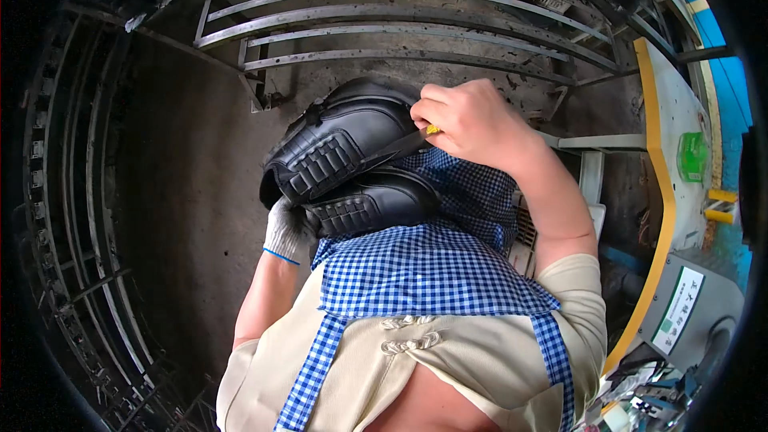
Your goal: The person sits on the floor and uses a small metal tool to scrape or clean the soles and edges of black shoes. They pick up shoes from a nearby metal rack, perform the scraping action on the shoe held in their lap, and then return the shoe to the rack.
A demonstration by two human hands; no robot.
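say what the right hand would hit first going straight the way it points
Most likely the black shoe higher in the picture: the right hand points leftward toward it, though depth is hard to judge.

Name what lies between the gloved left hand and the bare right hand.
In the head view, two black shoes lie between the left hand and right hand; a thin, yellow-ended tool points from the latter toward them.
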